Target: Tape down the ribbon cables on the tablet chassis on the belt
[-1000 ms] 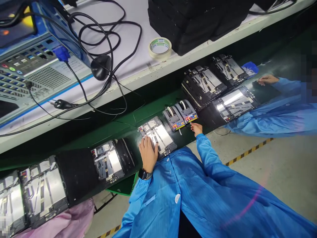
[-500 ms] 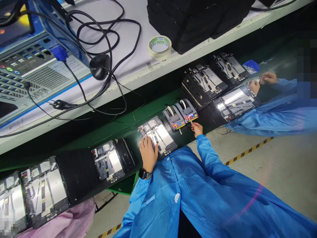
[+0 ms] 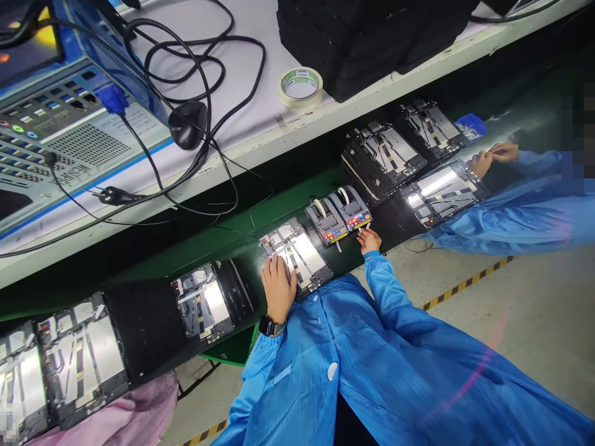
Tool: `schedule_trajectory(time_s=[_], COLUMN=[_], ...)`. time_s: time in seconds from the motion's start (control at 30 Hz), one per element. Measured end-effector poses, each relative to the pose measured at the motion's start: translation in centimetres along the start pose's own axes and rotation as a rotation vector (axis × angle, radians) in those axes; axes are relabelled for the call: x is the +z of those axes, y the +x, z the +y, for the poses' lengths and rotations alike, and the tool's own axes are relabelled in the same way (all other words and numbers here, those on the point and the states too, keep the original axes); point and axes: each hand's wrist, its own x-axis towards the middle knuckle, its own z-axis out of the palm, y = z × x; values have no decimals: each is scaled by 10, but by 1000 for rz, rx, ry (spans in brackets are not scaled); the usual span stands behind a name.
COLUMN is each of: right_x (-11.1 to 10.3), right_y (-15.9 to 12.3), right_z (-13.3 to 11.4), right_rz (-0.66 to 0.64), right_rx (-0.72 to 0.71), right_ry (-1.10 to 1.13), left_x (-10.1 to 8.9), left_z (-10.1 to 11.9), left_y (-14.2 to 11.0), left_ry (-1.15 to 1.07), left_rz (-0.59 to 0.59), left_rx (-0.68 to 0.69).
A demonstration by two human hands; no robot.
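My left hand (image 3: 279,288), a watch at its wrist, lies flat with fingers stretched along the left side of an opened tablet (image 3: 304,257). The tablet's metal plates and flat cables face up. My right hand (image 3: 370,241) is closed in a pinch on a small white strip of tape (image 3: 367,227), just in front of the right tape dispenser (image 3: 352,207). Beside that stands the left tape dispenser (image 3: 326,222), with a short piece of tape (image 3: 338,246) hanging from its front. Both dispensers have lit red digits and hold white rolls.
More opened tablets (image 3: 204,303) line the bench to the left, others (image 3: 388,155) to the right. A co-worker's hands (image 3: 493,155) are at the far right. A shelf edge (image 3: 260,139) above carries a tape roll (image 3: 300,87), black cables and a computer case (image 3: 79,136).
My right hand has turned slightly at the dispenser, and a white strip now shows at its fingertips. My left hand stays on the tablet. The co-worker's hands have shifted a little.
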Motion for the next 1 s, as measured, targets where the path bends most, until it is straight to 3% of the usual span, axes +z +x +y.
schedule_trajectory(time_s=[0.27, 0.43, 0.57, 0.63, 0.73, 0.8, 1.0], right_x=[7, 14, 7, -2, -7, 6, 99], right_y=[-10, -16, -29, -42, -73, -99, -150], right_z=[-6, -6, -1, -1, -7, -17, -49], right_rz=[41, 137, 209, 183, -32, -240, -758], right_rx=[-47, -97, -146, -265, -545, -699, -1028], right_ry=[-130, -157, -177, -212, -311, -407, -795], left_x=[-3, -7, -12, -13, -12, -9, 0], left_z=[1, 5, 14, 20, 26, 26, 19], left_y=[2, 5, 21, 39, 73, 96, 137], left_ry=[10, -25, -60, -71, -73, -68, -25], left_rz=[-10, 9, 53, 73, 76, 52, -61], left_rx=[-8, -35, -50, -44, -32, -12, -16])
